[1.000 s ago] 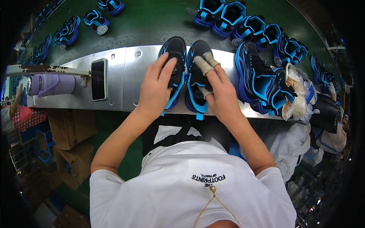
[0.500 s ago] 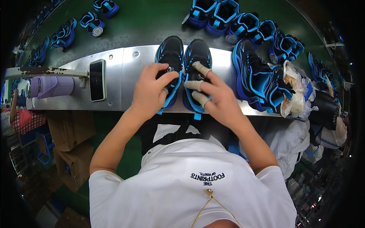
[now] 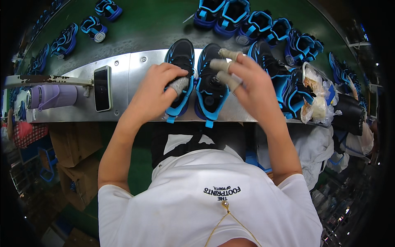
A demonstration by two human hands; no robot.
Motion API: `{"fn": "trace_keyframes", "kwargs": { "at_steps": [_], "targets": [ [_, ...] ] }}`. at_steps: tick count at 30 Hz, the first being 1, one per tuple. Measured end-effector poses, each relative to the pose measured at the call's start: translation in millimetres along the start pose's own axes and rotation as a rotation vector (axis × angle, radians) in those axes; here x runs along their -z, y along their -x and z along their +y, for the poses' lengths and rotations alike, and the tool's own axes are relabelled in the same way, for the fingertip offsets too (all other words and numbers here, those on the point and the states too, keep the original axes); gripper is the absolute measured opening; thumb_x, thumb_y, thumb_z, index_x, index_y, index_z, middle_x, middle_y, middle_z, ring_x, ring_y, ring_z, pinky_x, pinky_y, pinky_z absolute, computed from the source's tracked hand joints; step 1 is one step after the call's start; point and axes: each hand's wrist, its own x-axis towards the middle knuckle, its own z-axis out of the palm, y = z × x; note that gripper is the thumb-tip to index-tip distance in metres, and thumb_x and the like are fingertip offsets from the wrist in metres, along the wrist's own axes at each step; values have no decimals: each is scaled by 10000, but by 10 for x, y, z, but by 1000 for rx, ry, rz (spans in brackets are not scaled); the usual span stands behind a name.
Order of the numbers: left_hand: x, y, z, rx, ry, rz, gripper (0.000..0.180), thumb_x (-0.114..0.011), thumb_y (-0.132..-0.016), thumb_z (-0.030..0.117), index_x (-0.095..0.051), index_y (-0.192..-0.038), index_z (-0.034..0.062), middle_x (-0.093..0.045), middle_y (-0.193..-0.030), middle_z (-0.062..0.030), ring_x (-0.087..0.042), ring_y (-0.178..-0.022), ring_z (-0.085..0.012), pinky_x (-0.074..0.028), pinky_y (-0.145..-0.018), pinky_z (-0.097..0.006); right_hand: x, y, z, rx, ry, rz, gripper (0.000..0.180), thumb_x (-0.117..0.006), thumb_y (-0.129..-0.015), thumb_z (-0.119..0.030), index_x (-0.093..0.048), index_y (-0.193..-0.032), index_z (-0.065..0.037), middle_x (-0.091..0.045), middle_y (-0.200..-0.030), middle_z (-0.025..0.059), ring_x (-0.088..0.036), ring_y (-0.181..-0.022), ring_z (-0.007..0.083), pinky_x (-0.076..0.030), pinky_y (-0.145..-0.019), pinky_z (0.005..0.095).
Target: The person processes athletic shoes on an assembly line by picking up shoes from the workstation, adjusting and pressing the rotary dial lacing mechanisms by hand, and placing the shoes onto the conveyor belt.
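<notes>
Two black and blue sneakers stand side by side in front of me, toes pointing away: a left sneaker [image 3: 181, 53] and a right sneaker [image 3: 209, 92]. My left hand [image 3: 158, 84] is closed on the upper of the left sneaker around its laces, its thumb wrapped in greyish tape. What its fingertips grip is partly hidden. To the right, my right hand [image 3: 247, 80] hovers over the outer side of the right sneaker, fingers spread and holding nothing. Three of its fingers wear pale finger covers, and it is slightly blurred.
Farther right, another pair of sneakers [image 3: 263, 57] stands near a tray of plastic-wrapped items [image 3: 319, 99]. A row of sneakers [image 3: 232, 18] lines the green surface [image 3: 156, 24] beyond. On the left, a phone [image 3: 102, 88] and a purple bottle [image 3: 57, 96] lie on the metal ledge [image 3: 127, 90].
My right hand has lifted off the right sneaker and moved to the right. My left hand has shifted slightly left, still at the left sneaker, and its thumb has come into fuller view.
</notes>
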Motion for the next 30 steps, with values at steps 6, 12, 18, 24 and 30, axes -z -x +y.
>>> {"fn": "trace_keyframes", "kwargs": {
  "at_steps": [6,12,18,24,30],
  "targets": [
    [-216,-129,12,-97,-134,-13,275,-621,-699,-19,-658,-957,70,-607,-1016,-80,-556,-937,-307,-478,-821,-393,-358,93,347,111,-152,-212,325,-670,-781,11,-702,-1079,-114,-639,-1018,92,-560,-1016,291,-473,-891,366],
    [-345,-96,-12,-106,-170,128,288,-612,-678,-30,-645,-950,61,-594,-984,-95,-564,-890,-301,-483,-760,-387,-280,-5,316,178,-84,-318,315,-643,-802,29,-670,-1095,-82,-637,-1063,84,-554,-1013,298,-466,-904,379],
    [-308,-77,2,59,97,141,308,-633,-721,-23,-636,-1019,54,-575,-934,-94,-551,-827,-255,-450,-714,-325,-256,58,485,-67,-485,-281,412,-654,-835,-16,-629,-1239,-91,-657,-1149,74,-579,-1062,232,-447,-954,314],
    [-128,-123,66,218,189,18,334,-590,-759,-52,-634,-1077,39,-561,-924,-29,-531,-823,-122,-427,-716,-258,-256,-23,341,-45,-275,-185,408,-690,-807,-53,-661,-1207,-131,-672,-1115,50,-564,-970,212,-446,-922,321],
    [-181,-152,-155,190,535,4,286,-554,-787,-45,-636,-1051,31,-605,-994,-55,-562,-855,-152,-445,-776,-253,-319,58,301,-81,-161,-180,386,-714,-777,-69,-686,-1160,-118,-680,-1071,55,-565,-911,224,-458,-863,329]
  ]
}}
